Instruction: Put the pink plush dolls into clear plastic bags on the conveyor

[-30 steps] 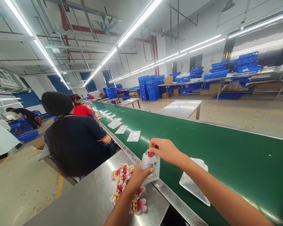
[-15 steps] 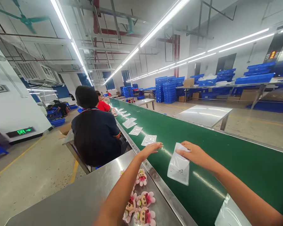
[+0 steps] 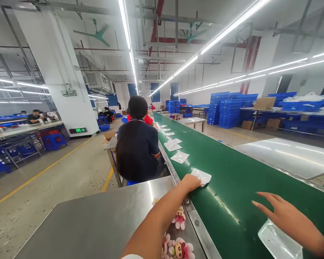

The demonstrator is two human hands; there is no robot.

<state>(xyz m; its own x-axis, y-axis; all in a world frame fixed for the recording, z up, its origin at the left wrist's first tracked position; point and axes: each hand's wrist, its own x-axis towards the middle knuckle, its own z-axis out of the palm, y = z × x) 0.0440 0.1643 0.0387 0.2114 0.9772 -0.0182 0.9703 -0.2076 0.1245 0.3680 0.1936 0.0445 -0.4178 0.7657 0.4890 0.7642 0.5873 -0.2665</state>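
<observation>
My left hand (image 3: pixel 190 182) reaches out over the edge of the green conveyor belt (image 3: pixel 232 180) and rests its fingers on a clear plastic bag (image 3: pixel 202 176) lying flat there; I cannot see whether it grips it. My right hand (image 3: pixel 279 213) hovers open, fingers spread, above the belt, just over another clear bag (image 3: pixel 279 242) at the lower right. Small pink plush dolls (image 3: pixel 178 233) lie on the steel table (image 3: pixel 97 226) under my left forearm.
More flat clear bags (image 3: pixel 179 157) lie in a row farther up the belt. A person in a dark shirt (image 3: pixel 137 151) sits at the belt just ahead, others beyond. Blue crates (image 3: pixel 226 109) are stacked at the right; steel tables (image 3: pixel 286 156) flank the belt.
My right hand let go of the bag it held and now hovers open. My left hand stretched farther out onto a bag on the belt. My view has swung left.
</observation>
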